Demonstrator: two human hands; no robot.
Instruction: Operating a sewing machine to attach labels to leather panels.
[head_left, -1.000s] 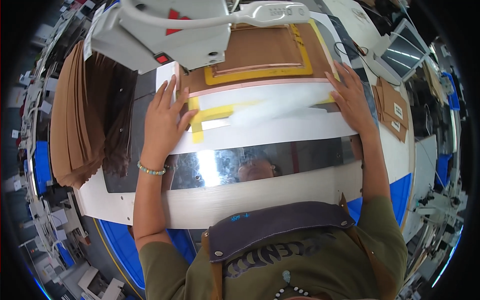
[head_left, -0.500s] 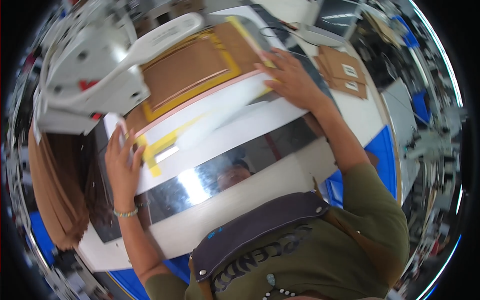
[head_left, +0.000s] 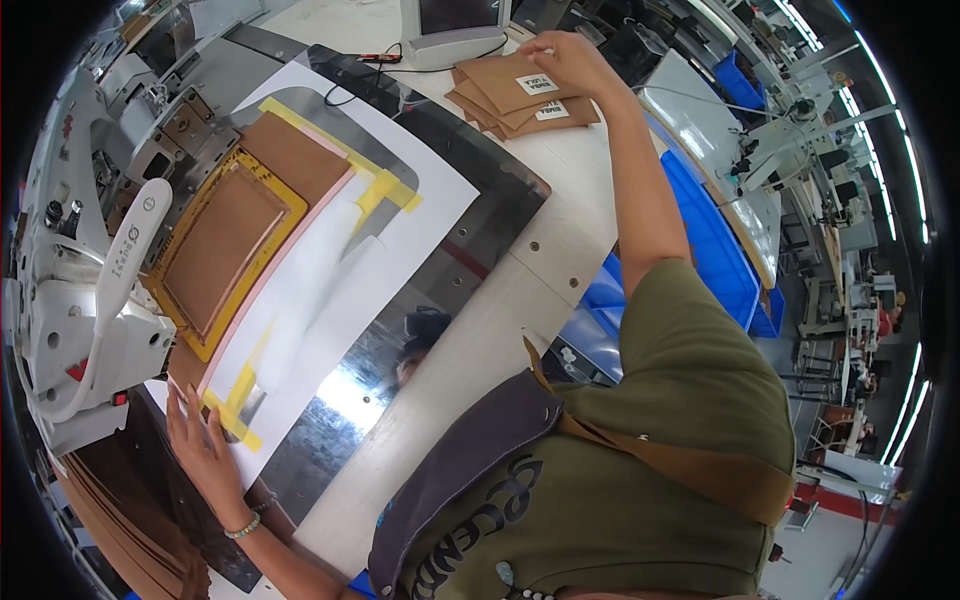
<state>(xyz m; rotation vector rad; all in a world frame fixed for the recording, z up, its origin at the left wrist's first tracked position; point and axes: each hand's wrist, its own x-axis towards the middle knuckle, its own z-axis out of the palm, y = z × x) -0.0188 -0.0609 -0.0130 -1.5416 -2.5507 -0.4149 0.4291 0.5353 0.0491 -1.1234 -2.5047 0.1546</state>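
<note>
The left hand [head_left: 207, 455], wearing a beaded bracelet [head_left: 243, 526], is lying with its fingers spread slightly apart at the lower-left end of a brown sheet [head_left: 322, 165], beside strips of yellow tape [head_left: 243, 385]. The right hand [head_left: 570, 62] is reaching over a pile of flat brown pieces [head_left: 490, 92] with white labels, its fingers bending above the upper edge; whether they are gripping a piece, I cannot tell.

The brown sheet is lying under a yellow frame [head_left: 285, 230], with a pink strip [head_left: 270, 263] running along its side. White paper [head_left: 425, 205] is spreading out beneath, resting on a shiny metal plate [head_left: 320, 420]. A white machine [head_left: 62, 275] with a long handle [head_left: 132, 245] is standing at the left, close to the frame. The pile is sitting on the white counter [head_left: 565, 205], near a small screen [head_left: 455, 45]. More brown sheets [head_left: 110, 530] are hanging at the lower left, and blue bins [head_left: 708, 245] are standing beyond the counter's right side.
</note>
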